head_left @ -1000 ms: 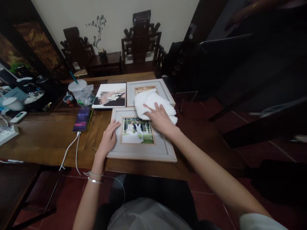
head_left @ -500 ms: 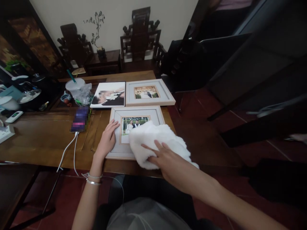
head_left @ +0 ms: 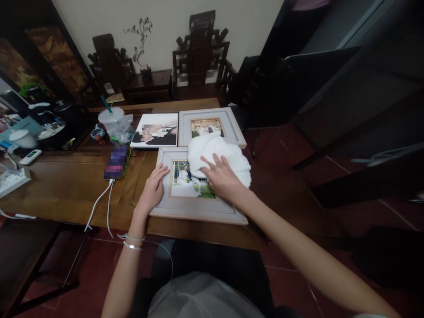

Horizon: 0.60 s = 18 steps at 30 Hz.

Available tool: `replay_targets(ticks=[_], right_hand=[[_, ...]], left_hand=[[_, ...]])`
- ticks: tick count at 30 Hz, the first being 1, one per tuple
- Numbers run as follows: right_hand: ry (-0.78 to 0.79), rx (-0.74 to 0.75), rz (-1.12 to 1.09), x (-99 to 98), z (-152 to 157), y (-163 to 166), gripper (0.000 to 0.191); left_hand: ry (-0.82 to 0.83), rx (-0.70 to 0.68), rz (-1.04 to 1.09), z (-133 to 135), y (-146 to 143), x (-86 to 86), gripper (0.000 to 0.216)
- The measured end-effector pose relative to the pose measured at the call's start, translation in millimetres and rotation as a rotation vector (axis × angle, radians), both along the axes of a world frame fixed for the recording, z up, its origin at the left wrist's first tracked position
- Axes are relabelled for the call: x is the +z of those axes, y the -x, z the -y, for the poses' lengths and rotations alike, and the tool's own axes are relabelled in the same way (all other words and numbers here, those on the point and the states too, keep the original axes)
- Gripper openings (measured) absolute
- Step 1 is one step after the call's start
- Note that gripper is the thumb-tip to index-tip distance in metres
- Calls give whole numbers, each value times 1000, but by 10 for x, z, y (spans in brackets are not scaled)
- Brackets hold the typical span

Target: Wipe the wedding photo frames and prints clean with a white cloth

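Observation:
A light wooden picture frame [head_left: 185, 207] with a couple's photo lies near the table's front edge. My left hand [head_left: 154, 187] rests flat along its left side, fingers stretched out over the rim. A fluffy white cloth [head_left: 236, 161] is bunched on the upper right of this frame, covering part of the photo. My right hand [head_left: 223, 176] presses down on the cloth and holds it, fingers somewhat spread. The cloth's far edge overlaps a second wooden frame [head_left: 233, 123] just behind. Beside that one lies a photo panel [head_left: 159, 128] with a white background.
Left of the frames, a phone [head_left: 117, 162] with white cables [head_left: 99, 203] lies on the wooden table [head_left: 66, 185]. Farther back are a lidded cup [head_left: 111, 115] with a green straw and a plastic bag [head_left: 121, 128]. A power strip [head_left: 15, 181] sits at the far left.
My right hand has slid the cloth away from me, up the frame, baring the photo's lower part and the frame's lower right corner. My left hand stays on the frame's left side.

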State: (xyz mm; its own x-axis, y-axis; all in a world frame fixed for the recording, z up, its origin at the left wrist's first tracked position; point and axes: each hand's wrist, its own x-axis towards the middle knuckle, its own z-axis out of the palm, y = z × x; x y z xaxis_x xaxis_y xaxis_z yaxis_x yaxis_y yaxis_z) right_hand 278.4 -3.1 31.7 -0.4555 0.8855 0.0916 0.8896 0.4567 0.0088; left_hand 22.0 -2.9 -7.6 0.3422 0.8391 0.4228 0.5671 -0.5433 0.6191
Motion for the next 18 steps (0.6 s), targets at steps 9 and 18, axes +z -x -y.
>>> replay_targets(ticks=[9, 18], right_hand=[[323, 297, -119, 449, 1193, -101, 51], [9, 51, -238, -54, 112, -99, 55]], left_hand=[[2, 1, -41, -3, -18, -6, 45], [-6, -41, -19, -25, 15, -10, 43]])
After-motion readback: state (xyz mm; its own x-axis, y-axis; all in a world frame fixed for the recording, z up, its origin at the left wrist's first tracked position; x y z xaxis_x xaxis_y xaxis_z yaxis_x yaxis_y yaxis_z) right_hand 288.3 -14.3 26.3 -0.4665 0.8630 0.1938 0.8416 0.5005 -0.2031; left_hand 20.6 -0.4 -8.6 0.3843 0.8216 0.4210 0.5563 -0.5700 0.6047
